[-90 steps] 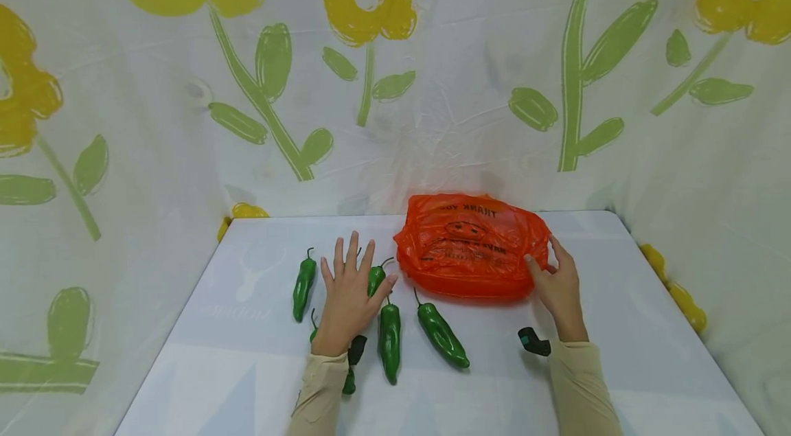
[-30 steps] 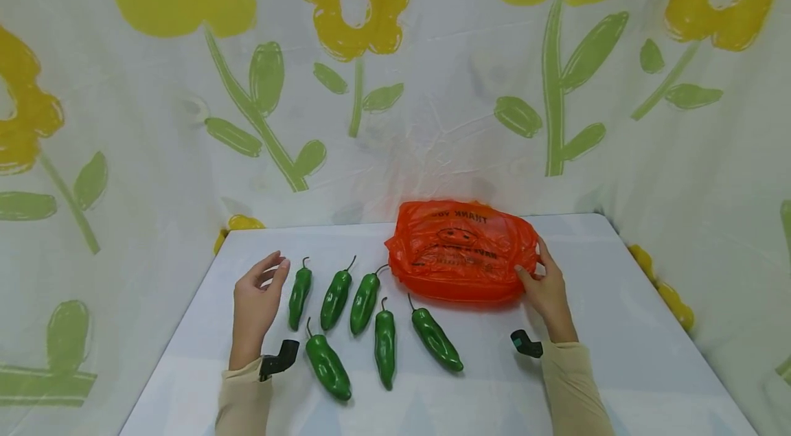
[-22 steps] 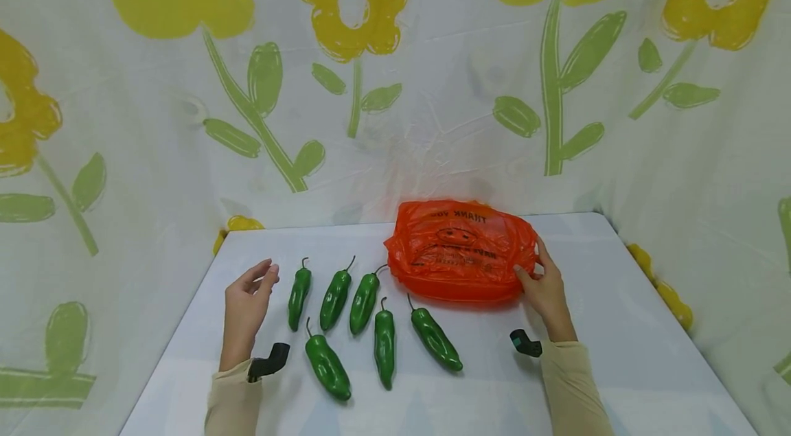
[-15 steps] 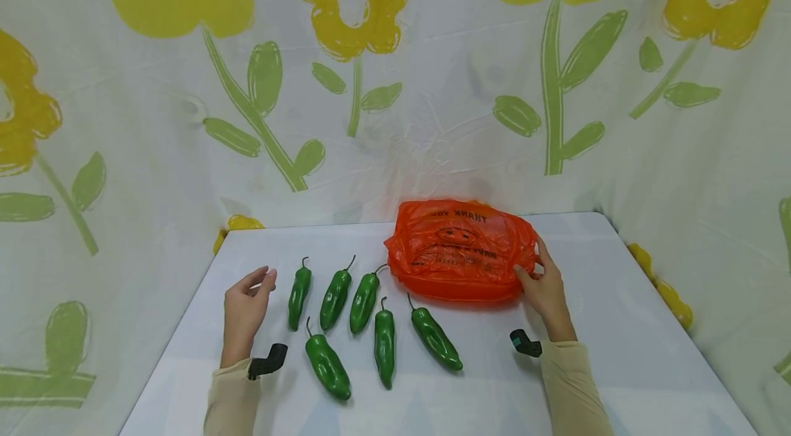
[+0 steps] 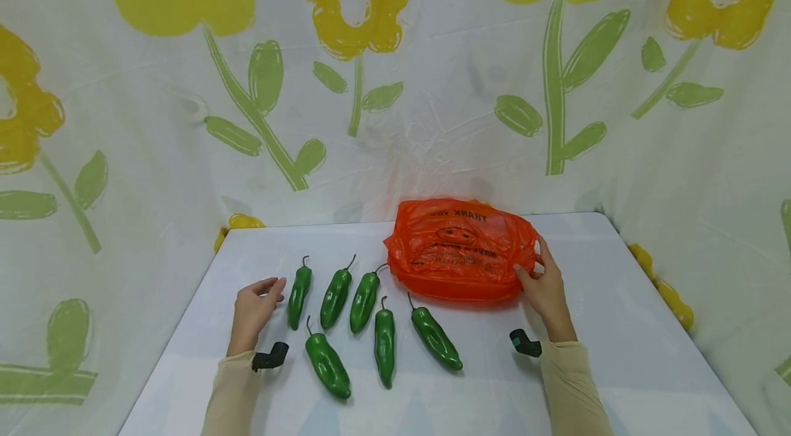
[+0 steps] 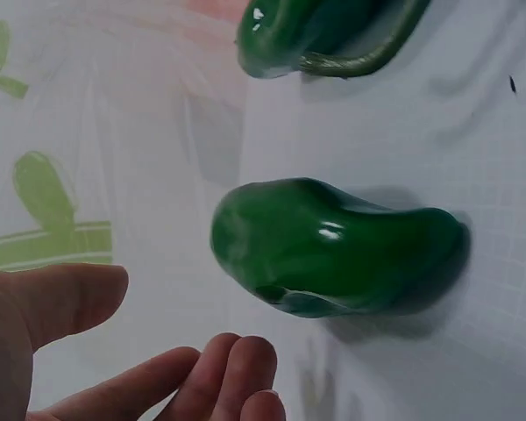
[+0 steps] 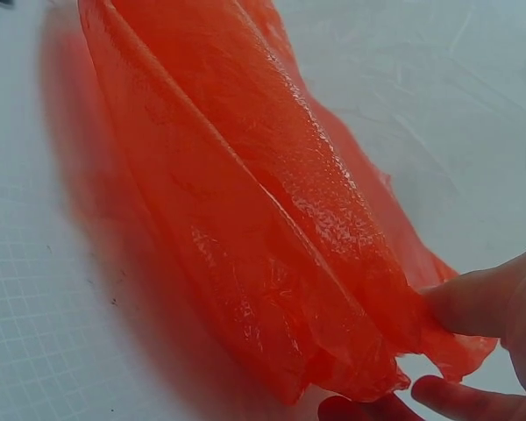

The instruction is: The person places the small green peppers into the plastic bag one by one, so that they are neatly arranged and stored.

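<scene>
Now left hand [image 5: 252, 309] lower, nearer leftmost pepper [image 5: 299, 292] (bag [image 5: 460, 250] unmoved).

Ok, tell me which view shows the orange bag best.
The head view: the whole orange bag and its print show, right hand pinching its edge. The right wrist view shows only folds close up; the left wrist view shows none clearly.

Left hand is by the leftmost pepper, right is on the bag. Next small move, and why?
Probably close the left hand round the leftmost pepper: its fingers are relaxed beside it with no grip yet. The right hand already pinches the orange bag edge, and all six peppers lie on the table.
</scene>
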A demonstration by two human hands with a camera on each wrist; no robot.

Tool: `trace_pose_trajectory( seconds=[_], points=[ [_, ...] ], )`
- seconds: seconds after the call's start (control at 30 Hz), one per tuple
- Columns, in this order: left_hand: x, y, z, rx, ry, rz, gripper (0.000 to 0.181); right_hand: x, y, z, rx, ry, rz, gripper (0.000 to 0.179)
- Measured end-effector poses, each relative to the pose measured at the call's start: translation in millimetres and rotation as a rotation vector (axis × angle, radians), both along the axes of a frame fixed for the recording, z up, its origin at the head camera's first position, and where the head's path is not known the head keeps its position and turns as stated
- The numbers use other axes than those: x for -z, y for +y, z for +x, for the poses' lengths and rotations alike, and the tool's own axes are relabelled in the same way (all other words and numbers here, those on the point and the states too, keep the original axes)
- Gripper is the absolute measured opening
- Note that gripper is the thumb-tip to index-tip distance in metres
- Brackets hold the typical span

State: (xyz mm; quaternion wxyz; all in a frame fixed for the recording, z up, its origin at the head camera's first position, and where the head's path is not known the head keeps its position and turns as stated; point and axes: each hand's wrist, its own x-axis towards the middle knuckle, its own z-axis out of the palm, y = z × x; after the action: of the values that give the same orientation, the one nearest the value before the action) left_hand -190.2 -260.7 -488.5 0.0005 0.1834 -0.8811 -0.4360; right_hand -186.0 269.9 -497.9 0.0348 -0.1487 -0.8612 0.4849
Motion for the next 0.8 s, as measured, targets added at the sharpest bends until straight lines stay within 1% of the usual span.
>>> trace_pose_trajectory(
  seconds=[0.13,0.3,0.43,0.57,0.7,0.8],
  points=[
    [2.1,-1.6,-2.2,0.045,-0.054,-0.002,0.062,-0.9,0.2,-0.4,0.001,0.008,0.009,0.084],
    [4.6,-3.2,-3.4,0.092,-0.101,-0.017,0.063,-2.8,-1.5,0.3,0.005,-0.011,0.003,0.085],
    [6.1,-3.4,-4.4,0.123,-0.117,-0.011,0.061,-4.5,-2.6,1.2,0.007,-0.019,-0.009,0.085],
    [6.9,-2.1,-5.6,0.139,-0.126,-0.023,0.059,-4.4,-1.9,1.9,0.004,-0.015,-0.008,0.085],
    [7.5,-1.2,-7.7,0.151,-0.150,-0.045,0.061,-3.2,-0.7,2.2,-0.003,0.001,0.014,0.084],
    [8.2,-1.7,-9.2,0.172,-0.159,-0.062,0.064,-3.3,-1.0,2.2,-0.002,0.013,0.025,0.084]
  ],
)
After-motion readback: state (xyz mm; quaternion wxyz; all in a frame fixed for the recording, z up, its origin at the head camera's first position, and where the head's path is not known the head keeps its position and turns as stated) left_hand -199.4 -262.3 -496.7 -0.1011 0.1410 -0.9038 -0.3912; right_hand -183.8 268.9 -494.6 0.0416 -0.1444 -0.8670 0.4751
